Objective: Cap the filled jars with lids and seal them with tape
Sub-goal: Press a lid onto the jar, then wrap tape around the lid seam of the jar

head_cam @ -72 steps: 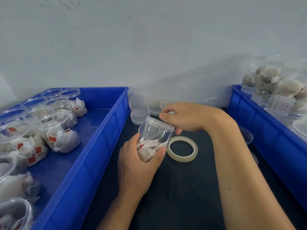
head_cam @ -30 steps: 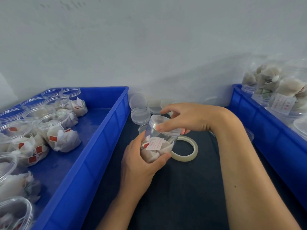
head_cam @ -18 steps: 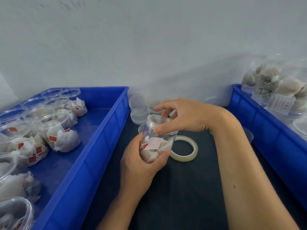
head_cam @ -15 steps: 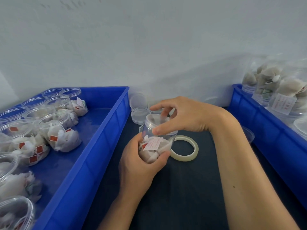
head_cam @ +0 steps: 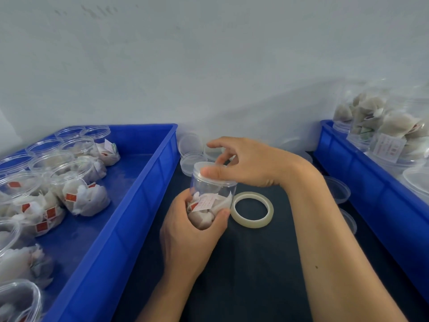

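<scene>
A clear plastic jar (head_cam: 210,201) filled with white tea bags stands nearly upright over the dark table. My left hand (head_cam: 190,238) grips its lower half from below. A clear lid (head_cam: 204,176) sits on the jar's mouth, and my right hand (head_cam: 246,162) holds that lid by its rim, thumb at the front and fingers curled over the back. A roll of clear tape (head_cam: 253,209) lies flat on the table just right of the jar.
A blue tray (head_cam: 130,205) on the left holds several open filled jars (head_cam: 81,194). Loose clear lids (head_cam: 191,159) lie behind the held jar by the wall. A second blue tray (head_cam: 371,189) on the right holds capped filled jars (head_cam: 390,135).
My right hand has shifted its grip around the lid, fingers moving over the top, and the jar has come more upright in my left hand. The tape roll stays put.
</scene>
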Demonstrator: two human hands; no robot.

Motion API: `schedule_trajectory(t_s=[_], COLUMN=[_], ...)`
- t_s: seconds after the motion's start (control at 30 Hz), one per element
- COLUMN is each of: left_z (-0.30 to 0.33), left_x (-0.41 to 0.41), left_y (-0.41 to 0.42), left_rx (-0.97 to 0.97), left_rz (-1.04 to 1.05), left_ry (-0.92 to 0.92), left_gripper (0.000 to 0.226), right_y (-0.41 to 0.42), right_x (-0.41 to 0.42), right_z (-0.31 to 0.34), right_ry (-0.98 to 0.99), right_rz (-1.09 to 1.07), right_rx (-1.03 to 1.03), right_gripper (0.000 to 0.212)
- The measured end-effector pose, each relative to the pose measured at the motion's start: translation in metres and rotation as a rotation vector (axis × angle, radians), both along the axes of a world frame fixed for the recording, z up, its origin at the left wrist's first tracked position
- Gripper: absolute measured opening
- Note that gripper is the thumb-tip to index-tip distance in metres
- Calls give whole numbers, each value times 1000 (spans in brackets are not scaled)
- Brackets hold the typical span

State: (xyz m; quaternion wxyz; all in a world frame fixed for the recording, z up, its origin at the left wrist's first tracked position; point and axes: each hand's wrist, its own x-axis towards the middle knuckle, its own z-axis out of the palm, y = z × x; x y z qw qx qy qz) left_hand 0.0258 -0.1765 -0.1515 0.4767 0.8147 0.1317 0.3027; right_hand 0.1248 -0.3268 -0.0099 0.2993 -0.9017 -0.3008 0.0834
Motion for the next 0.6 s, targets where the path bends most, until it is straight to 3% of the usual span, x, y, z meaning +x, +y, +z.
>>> schedule_trajectory(t_s=[0.13, 0.3, 0.4, 0.5, 0.6], left_z=[-1, -8, -12, -12, -12], left_x=[5, 12, 15, 16, 16], left_y=[5, 12, 12, 12, 13], left_rx=[-17, -45, -54, -48, -34], left_rz=[40, 85, 87, 58, 33], left_ry=[58, 115, 120, 135, 151], left_gripper=[95, 93, 91, 94, 89], right_y=[10, 2, -4, 1, 6], right_x=[2, 10, 13, 12, 16], right_z=[-4, -14, -30, -39, -52], right_ry=[2, 38, 105, 184, 206], right_rz=[-105, -163, -136, -123, -121], right_rx=[23, -455, -581, -694, -758], right_gripper=[43, 33, 17, 44, 44])
